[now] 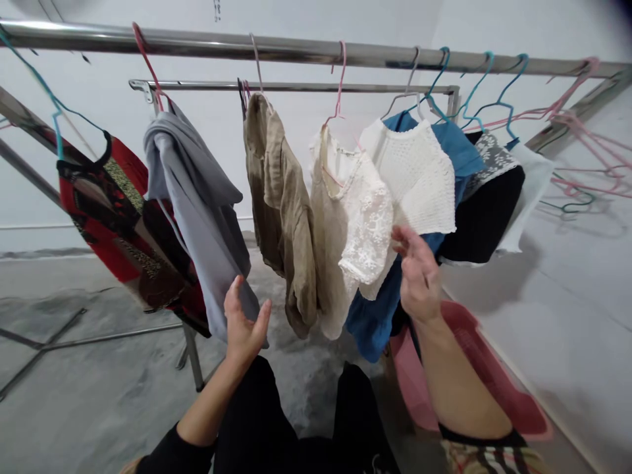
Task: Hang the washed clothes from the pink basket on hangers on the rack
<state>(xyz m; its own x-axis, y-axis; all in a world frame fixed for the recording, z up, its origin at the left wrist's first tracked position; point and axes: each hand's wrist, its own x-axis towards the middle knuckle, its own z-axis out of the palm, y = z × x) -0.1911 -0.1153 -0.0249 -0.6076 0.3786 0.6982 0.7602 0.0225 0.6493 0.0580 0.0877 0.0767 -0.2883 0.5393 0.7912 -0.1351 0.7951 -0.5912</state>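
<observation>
My left hand is in front of the lower part of a grey garment on a red hanger, thumb and fingers apart with nothing between them. Whether it touches the cloth I cannot tell. My right hand is raised beside the sleeve of a cream lace top, below a white knit top; its fingers are spread and hold nothing I can see. Between the hands hangs a brown garment. A blue garment hangs behind the white tops.
A metal rail runs across the top. A red patterned garment hangs at the left, a black and lace garment at the right. Bare pink hangers crowd the right end. A pink basket stands on the floor below.
</observation>
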